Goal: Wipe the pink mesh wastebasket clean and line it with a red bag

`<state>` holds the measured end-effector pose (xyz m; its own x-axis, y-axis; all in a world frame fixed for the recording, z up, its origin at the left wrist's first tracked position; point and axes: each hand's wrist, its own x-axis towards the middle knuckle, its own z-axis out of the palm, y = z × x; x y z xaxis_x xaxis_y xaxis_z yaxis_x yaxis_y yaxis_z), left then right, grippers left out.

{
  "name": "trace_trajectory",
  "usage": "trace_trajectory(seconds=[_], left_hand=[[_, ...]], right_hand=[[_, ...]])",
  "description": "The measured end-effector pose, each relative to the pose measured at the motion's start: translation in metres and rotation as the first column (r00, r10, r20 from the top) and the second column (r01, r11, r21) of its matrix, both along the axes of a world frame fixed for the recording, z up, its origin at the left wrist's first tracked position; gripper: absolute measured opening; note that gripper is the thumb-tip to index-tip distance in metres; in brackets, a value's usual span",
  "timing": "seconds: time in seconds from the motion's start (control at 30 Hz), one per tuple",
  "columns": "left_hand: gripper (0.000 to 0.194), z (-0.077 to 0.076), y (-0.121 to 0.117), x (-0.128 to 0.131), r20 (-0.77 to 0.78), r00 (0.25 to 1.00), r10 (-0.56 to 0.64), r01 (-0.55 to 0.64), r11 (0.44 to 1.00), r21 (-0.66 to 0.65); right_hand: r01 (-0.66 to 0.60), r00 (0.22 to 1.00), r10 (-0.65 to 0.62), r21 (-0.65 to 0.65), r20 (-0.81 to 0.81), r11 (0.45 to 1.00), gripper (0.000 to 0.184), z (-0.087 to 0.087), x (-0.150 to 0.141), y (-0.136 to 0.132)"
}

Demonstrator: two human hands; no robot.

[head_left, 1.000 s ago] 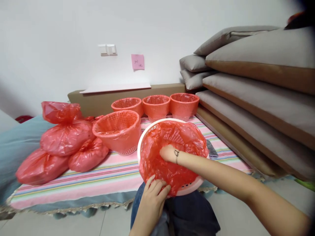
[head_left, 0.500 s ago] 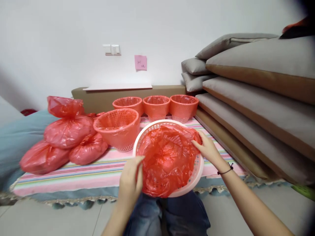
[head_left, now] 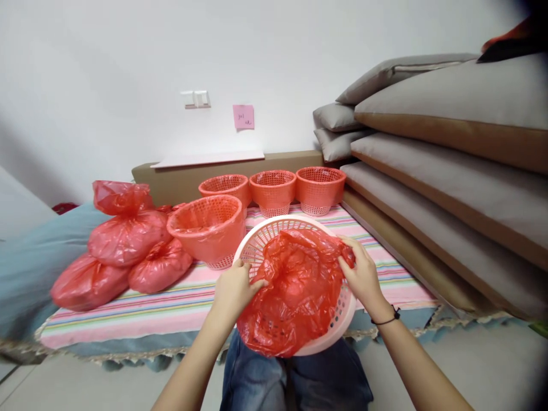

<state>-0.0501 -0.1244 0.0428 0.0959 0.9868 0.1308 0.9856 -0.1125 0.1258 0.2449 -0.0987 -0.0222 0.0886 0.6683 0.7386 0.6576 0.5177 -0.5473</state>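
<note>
A pale pink plastic basket (head_left: 274,226) with slotted sides rests at my lap, tilted toward me. Inside it lies a crumpled, translucent red plastic bag (head_left: 295,285), its edge spilling over the near rim. My left hand (head_left: 240,288) is at the basket's left side, thumb and fingers closed on the bag's edge. At the right rim, my right hand (head_left: 362,274) pinches another part of the bag's edge. A black cord circles the right wrist. Just beyond the pale basket stands an orange-red basket (head_left: 209,245) lined with a red bag.
Several more lined red baskets (head_left: 273,194) stand in a row at the back. Knotted, filled red bags (head_left: 128,237) are piled at left. Stacked grey cushions (head_left: 440,123) rise at right. A striped cloth (head_left: 141,319) covers the surface; a pink note (head_left: 244,117) is on the wall.
My left hand has shifted up and inward along the bag, drawing its left side away from the basket wall. My right hand still grips the right edge. The view has shifted slightly.
</note>
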Motion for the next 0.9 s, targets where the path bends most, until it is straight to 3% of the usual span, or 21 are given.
trace_trajectory(seconds=[0.13,0.27,0.33,0.43,0.57,0.73,0.8,0.9], left_hand=[[0.024,-0.005,0.004,-0.003,0.145,0.982,-0.124,0.129,0.991,-0.023],[0.032,-0.010,0.008,-0.007,0.445,0.866,-0.229,0.249,0.968,0.015],[0.034,-0.008,0.011,-0.010,0.612,0.764,-0.204,0.184,0.978,0.097],[0.035,-0.001,0.019,-0.017,0.767,0.618,-0.172,-0.005,0.975,0.222],[0.028,-0.001,0.035,-0.028,0.740,0.640,-0.206,-0.196,0.887,0.417],[0.029,-0.015,0.046,-0.028,0.839,0.499,-0.215,-0.195,0.916,0.350],[0.027,-0.020,0.047,-0.024,0.820,0.508,-0.264,-0.228,0.877,0.423],[0.027,-0.025,0.047,-0.021,0.753,0.581,-0.309,-0.241,0.819,0.521]], right_hand=[[-0.005,1.000,0.005,0.020,0.008,1.000,0.041,0.000,-0.004,-0.004],[0.039,0.999,-0.039,0.006,-0.022,0.999,0.041,-0.003,-0.004,-0.003],[0.063,0.997,-0.063,-0.006,-0.041,0.998,0.040,-0.004,-0.003,-0.004],[0.057,0.995,-0.059,-0.018,-0.078,0.998,0.037,-0.006,-0.001,-0.004],[0.040,0.983,-0.052,-0.073,-0.179,0.997,0.033,-0.006,0.002,-0.004],[-0.120,0.962,0.081,-0.140,-0.260,0.983,0.036,0.008,0.009,-0.006],[-0.208,0.936,0.146,-0.166,-0.321,0.964,0.029,0.017,0.012,-0.007],[-0.295,0.869,0.183,-0.186,-0.460,0.937,0.026,0.026,0.015,-0.006]])
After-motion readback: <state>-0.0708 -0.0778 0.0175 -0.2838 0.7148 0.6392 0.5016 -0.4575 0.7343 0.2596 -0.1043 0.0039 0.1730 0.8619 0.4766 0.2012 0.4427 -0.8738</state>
